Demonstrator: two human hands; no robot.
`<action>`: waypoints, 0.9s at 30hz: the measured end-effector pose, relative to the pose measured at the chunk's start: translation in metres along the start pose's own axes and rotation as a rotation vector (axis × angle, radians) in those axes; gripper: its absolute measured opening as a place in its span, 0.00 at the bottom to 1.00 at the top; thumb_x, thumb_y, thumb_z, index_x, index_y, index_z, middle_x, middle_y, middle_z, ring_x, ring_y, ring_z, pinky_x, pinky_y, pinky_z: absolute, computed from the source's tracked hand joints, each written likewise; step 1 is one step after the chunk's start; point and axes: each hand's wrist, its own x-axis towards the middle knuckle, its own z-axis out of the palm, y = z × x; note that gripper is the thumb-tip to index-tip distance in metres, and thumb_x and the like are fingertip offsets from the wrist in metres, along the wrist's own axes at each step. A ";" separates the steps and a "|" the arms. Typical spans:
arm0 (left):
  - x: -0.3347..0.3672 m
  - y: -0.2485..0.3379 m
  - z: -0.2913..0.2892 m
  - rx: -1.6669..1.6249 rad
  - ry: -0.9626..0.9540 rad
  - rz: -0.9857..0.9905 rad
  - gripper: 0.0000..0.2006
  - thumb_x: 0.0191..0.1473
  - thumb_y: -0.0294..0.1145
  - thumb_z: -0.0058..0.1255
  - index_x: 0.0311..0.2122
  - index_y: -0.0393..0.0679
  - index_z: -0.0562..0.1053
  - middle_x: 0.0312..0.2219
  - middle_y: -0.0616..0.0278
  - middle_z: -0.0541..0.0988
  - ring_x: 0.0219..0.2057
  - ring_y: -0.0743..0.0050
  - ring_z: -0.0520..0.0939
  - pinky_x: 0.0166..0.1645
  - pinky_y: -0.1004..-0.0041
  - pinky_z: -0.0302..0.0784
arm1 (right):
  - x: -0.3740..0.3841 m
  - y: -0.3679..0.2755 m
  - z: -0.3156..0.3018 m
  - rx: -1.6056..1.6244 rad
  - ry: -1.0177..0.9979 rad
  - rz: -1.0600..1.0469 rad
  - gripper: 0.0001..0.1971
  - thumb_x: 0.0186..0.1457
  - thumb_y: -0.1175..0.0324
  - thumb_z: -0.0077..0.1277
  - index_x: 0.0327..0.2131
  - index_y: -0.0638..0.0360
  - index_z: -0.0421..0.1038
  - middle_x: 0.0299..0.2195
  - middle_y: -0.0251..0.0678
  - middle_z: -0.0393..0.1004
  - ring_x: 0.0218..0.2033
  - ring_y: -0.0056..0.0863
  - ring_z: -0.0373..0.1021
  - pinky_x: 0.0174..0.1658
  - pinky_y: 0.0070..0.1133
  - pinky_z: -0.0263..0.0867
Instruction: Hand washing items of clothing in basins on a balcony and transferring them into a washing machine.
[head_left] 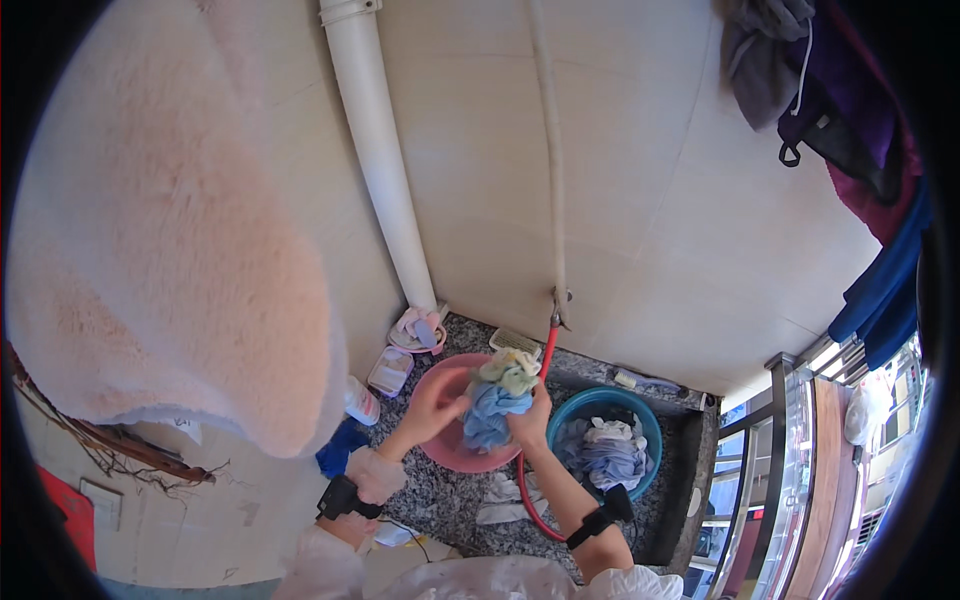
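Over a pink basin (432, 448), my right hand (530, 418) grips a bunched wet-looking cloth, its lower part light blue (488, 415) and its upper part pale yellow-green (512, 372). The right fingers are wrapped around the bundle's right side. At the bundle's left edge is my left hand (436, 408), thumb and fingers apart; whether its fingertips touch the fabric is hard to see. A teal basin (655, 440) to the right holds crumpled blue and white clothes (612, 455).
A red hose (549, 350) runs from the wall tap down between the basins. White cloth (510, 500) lies on the speckled stone sink. A white bottle (361, 402) and soap box (391, 371) stand left. A fluffy pink textile (180, 230) hangs close; a railing (745, 470) borders the right.
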 end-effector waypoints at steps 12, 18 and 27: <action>-0.099 -0.201 -0.008 -0.163 0.489 -0.530 0.11 0.39 0.22 0.55 0.33 0.37 0.72 0.25 0.63 0.75 0.24 0.77 0.74 0.28 0.77 0.69 | 0.025 -0.059 -0.068 0.197 -0.018 -0.079 0.15 0.48 0.74 0.50 0.41 0.66 0.69 0.36 0.36 0.75 0.38 0.22 0.70 0.44 0.20 0.64; -0.081 -0.127 0.017 -0.414 0.491 -0.519 0.09 0.35 0.17 0.46 0.26 0.37 0.73 0.19 0.67 0.73 0.21 0.80 0.71 0.25 0.78 0.65 | 0.007 -0.058 -0.117 0.138 0.062 0.005 0.16 0.51 0.74 0.49 0.44 0.66 0.68 0.39 0.35 0.74 0.40 0.21 0.68 0.46 0.19 0.62; -0.087 -0.093 0.059 -0.083 0.270 -0.428 0.03 0.32 0.21 0.49 0.18 0.39 0.69 0.14 0.70 0.69 0.18 0.82 0.68 0.23 0.75 0.62 | -0.028 -0.036 -0.170 0.149 0.081 0.102 0.17 0.52 0.72 0.49 0.46 0.66 0.68 0.40 0.34 0.74 0.41 0.21 0.68 0.46 0.19 0.62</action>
